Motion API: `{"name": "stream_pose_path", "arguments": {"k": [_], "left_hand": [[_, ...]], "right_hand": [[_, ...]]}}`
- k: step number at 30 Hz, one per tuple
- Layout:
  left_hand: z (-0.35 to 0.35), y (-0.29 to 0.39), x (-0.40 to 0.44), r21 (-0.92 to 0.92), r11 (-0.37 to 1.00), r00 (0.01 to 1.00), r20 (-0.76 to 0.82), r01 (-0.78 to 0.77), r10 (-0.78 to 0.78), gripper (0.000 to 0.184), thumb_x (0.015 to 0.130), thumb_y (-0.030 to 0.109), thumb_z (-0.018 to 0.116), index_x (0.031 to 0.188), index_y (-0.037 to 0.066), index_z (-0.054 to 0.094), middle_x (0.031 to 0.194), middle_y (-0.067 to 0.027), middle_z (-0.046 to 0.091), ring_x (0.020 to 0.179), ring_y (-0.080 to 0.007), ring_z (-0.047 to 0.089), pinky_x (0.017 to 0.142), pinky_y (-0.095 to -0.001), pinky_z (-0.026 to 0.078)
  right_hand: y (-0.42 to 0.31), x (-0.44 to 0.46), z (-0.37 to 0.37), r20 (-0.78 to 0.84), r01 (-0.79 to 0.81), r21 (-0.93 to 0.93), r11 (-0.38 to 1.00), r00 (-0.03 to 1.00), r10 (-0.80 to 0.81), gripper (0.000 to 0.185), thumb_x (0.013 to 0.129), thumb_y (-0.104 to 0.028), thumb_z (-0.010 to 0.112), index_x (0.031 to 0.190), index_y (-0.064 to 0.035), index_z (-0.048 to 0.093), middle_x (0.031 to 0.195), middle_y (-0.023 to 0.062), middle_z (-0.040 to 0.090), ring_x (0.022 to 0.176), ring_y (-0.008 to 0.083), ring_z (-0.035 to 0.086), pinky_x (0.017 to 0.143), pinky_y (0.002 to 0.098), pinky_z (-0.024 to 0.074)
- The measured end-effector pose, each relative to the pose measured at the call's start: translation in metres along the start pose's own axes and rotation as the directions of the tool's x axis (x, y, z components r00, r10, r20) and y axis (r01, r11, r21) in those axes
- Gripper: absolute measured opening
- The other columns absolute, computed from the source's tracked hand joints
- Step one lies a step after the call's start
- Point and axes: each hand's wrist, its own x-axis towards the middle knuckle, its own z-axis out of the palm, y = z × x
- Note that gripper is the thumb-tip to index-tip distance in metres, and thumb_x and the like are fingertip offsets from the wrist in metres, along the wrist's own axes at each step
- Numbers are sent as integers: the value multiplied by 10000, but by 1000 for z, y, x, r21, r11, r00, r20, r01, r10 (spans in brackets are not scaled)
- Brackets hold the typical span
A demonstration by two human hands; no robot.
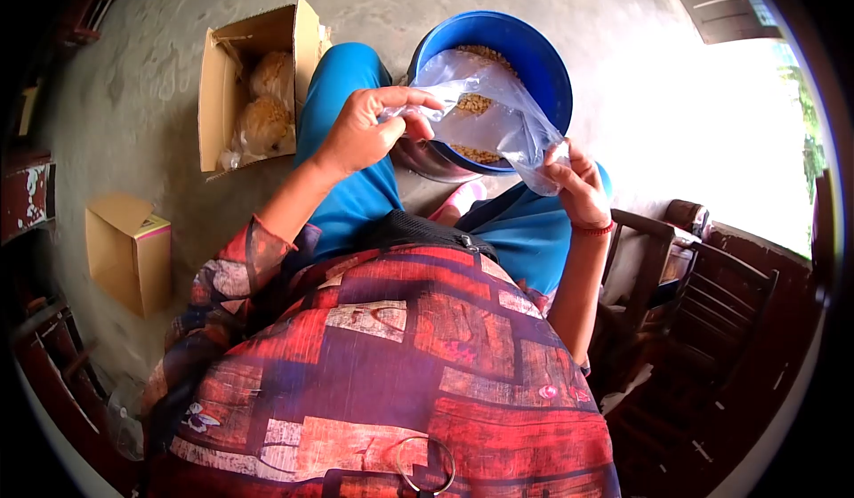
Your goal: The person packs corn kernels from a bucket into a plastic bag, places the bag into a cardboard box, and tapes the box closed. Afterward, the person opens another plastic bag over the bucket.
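In the head view, pinching a clear plastic bag point(500, 128) by one side in the left hand point(366, 126), by another in the right hand point(580, 186); holding it spread between both, over a blue drum point(550, 66) just beyond.

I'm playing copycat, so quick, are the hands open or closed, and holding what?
Left hand: closed, pinching one side of the clear plastic bag.
Right hand: closed, gripping the bag's other side.

Bag point(487, 128): glossy plastic. Bucket point(547, 75) wall: smooth. Large box point(307, 48): matt cardboard.
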Motion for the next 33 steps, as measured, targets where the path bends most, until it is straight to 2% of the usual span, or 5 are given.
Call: {"name": "stream_pose_path", "arguments": {"k": [10,20,22,28,33], "left_hand": [[-5,-12,87,-128,979,980,-101,156,-169,371,840,61,453,1208,36,418,970,-98,562,618,-91,548,509,-200,446],[-10,90,132,-347,905,960,-216,-244,176,571,785,69,537,1301,40,295,1036,-102,555,754,-105,565,577,-200,484],[-10,69,126,-426,871,963,-213,-243,165,337,835,111,505,1148,-2,454,818,-64,583,514,-95,535,463,-237,462],[-7,-9,61,70,961,957,98,269,-275,396,776,133,619,1128,1,495,905,-48,589,824,-111,559,732,-227,446],[-19,-37,43,375,908,967,94,185,-235,303,789,161,613,1030,-16,562,807,-41,606,789,-100,557,721,-221,440]], "right_hand": [[-27,67,-34,-53,320,292,901,946,-319,404,880,-154,433,1247,-1,358,873,47,533,888,166,518,867,342,396],[-132,67,20,-115,492,-29,870,863,-492,568,824,-97,473,1328,-22,222,920,78,542,720,131,559,677,245,466],[-105,71,-4,-47,543,-147,827,831,-554,367,902,-165,401,1240,-25,381,1032,125,561,746,136,565,757,280,473],[-18,51,-10,-14,181,-221,958,982,-189,494,818,-190,578,1266,-96,392,839,18,586,618,48,496,599,199,442],[-8,34,0,-121,23,-185,983,992,-46,496,800,-115,564,1263,-89,388,806,19,585,595,57,501,546,179,414]]}}
